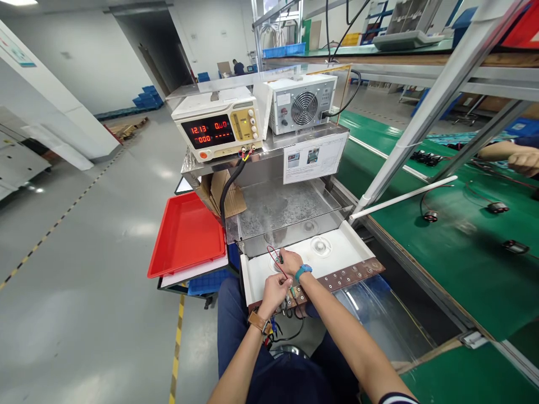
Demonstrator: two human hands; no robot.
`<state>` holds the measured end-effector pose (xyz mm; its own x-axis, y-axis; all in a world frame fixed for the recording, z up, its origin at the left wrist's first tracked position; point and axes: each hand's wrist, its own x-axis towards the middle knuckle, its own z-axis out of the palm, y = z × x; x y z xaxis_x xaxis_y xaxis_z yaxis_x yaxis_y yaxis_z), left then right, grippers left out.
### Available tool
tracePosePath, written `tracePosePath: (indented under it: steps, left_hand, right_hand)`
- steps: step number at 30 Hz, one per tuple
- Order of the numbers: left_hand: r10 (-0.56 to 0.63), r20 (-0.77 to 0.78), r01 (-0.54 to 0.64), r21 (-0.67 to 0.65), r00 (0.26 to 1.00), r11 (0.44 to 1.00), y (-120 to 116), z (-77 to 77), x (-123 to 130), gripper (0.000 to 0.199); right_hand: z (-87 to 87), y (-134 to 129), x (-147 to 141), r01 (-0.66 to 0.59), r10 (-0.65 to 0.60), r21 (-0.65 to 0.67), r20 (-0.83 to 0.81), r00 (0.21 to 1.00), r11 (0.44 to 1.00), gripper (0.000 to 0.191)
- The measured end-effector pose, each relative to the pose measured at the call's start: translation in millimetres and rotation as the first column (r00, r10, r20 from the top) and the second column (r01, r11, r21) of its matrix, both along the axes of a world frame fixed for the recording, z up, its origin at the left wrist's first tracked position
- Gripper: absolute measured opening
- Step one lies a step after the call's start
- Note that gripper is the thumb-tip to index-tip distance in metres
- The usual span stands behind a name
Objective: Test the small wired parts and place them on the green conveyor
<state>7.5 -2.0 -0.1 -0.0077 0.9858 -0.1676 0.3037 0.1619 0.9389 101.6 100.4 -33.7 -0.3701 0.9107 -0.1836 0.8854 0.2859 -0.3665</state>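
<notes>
Grey workshop floor (126, 314), white work tray (343, 247), left grip (274, 290) pinching red wire (275, 261), right grip (291, 262) holding dark part (280, 258)

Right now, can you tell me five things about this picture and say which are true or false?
1. A red wire loops up beside the right hand. True.
2. The left hand is inside the red tray. False: the red tray stands apart, off to the left of that hand.
3. A blue band is on the right wrist. True.
4. The power supply shows green numbers. False: the numbers glow red.
5. Another person's hand shows at the picture's right edge. True.
</notes>
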Motion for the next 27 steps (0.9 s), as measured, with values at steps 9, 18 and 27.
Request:
tracePosePath:
  steps: [9,18,27]
  left_hand:
    - [-0.001,-0.008,0.001,-0.010,1.000,1.000,0.1,-2.1,-1.9,0.022]
    - [0.016,-0.046,-0.017,-0.013,0.999,1.000,-0.6,-3.3,-2.5,0.020]
    - [0.013,-0.034,-0.013,0.010,0.999,1.000,-0.6,-9.8,-3.8,0.019]
  right_hand:
    - [3.5,0.0,-1.1,0.010,-0.011,-0.039,-0.002,1.000,0.999,0.037]
    - [4.4,-1.6,-3.0,0.006,-0.007,-0.027,-0.027,1.000,1.000,0.034]
    - [-1.5,-2.6,-6.2,0.015,-0.015,0.008,-0.056,0.998,1.000,0.031]
